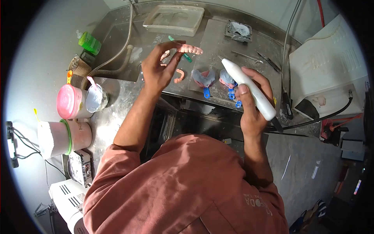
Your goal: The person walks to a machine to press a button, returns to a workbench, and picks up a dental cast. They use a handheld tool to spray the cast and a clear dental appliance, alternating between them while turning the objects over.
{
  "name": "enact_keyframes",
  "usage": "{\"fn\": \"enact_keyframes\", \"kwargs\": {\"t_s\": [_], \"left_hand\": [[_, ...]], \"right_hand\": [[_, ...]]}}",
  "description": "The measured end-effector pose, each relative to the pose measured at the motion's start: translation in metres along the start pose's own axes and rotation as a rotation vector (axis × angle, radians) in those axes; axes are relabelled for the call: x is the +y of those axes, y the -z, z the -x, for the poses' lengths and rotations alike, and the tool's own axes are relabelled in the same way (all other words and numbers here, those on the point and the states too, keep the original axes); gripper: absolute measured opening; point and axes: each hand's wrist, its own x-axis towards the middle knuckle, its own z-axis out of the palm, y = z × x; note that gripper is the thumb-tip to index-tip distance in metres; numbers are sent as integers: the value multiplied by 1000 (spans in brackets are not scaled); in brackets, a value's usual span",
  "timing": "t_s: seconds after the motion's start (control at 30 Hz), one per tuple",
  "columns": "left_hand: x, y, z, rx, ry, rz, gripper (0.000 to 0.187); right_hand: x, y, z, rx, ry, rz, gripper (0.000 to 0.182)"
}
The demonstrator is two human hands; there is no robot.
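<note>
Between the thumb and fingers of my left hand (159,67) is a pink dental piece with a row of pale teeth (189,49), raised above the metal worktop (218,39). My right hand (255,99) is wrapped round a white handpiece (249,87), whose narrow tip points up and left, apart from the dental piece. A green tool (187,57) lies behind my left hand. Beyond my hands are two impression trays with blue handles, one (203,79) in the middle and another (226,79) close to the handpiece. A small pink arch (179,76) lies right of my left wrist.
A shallow basin (174,19) stands at the back, with a plaster-filled block (239,31) to its right. Thin metal tools (269,61) lie at right. Pink tub (70,101), cup (96,99) and green bottle (89,43) are on the left. A black cable (327,119) runs right.
</note>
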Motion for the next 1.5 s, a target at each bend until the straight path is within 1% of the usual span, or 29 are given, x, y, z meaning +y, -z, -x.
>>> {"fn": "enact_keyframes", "kwargs": {"t_s": [0.03,0.07,0.13,0.17,0.2,0.27,0.3,0.37,0.4,0.53,0.6,0.8,0.97,1.1,1.17,1.2,1.27,1.3,1.37,1.4,1.43,1.47,1.5], "left_hand": [[11,1,1,55,-15,115,28],[19,1,1,61,-17,107,28],[29,3,1,134,-144,161,30],[31,4,1,153,-191,102,33],[33,4,2,157,-194,97,33],[39,3,5,245,-246,-7,33],[40,4,5,246,-250,-10,33],[43,7,6,241,-296,-166,33],[45,8,6,241,-298,-171,33],[51,8,7,259,-326,-221,32],[53,9,9,266,-336,-238,32],[53,8,10,284,-320,-205,32],[55,10,10,253,-367,-297,32],[56,9,10,253,-368,-281,32],[60,7,11,274,-278,-126,30],[60,6,12,273,-279,-125,30],[60,3,14,288,-152,119,27],[62,2,16,286,-153,120,27],[68,-2,21,358,28,304,27],[72,-3,22,356,29,305,27],[77,-4,22,371,73,323,27],[82,-4,21,387,117,341,28],[86,-4,20,385,118,341,28]], "right_hand": [[-5,-1,1,-9,57,23,30],[-10,-4,1,-5,118,4,30],[-19,-5,0,-43,282,60,31],[-23,-4,1,-64,317,133,31],[-28,-5,3,-80,310,165,30],[-35,-11,4,-97,353,238,30],[-39,-11,4,-148,351,250,30],[-46,-14,2,-187,357,249,30],[-48,-16,1,-205,353,246,30],[-46,-21,-2,-209,357,221,29],[-41,-22,-3,-220,418,173,29],[-45,-21,-3,-229,389,183,29],[-49,-20,-4,-232,395,182,29],[-51,-19,-3,-219,380,201,29],[-47,-18,-5,-203,397,196,30],[-45,-18,-5,-189,413,189,30],[-47,-17,-5,-188,414,191,31],[-47,-16,-4,-190,415,191,31],[-51,-14,-1,-196,410,215,31],[-52,-14,0,-204,404,237,31],[-49,-15,-2,-177,458,248,31],[-49,-15,-1,-175,457,248,31],[-49,-15,-1,-175,420,221,31]]}}
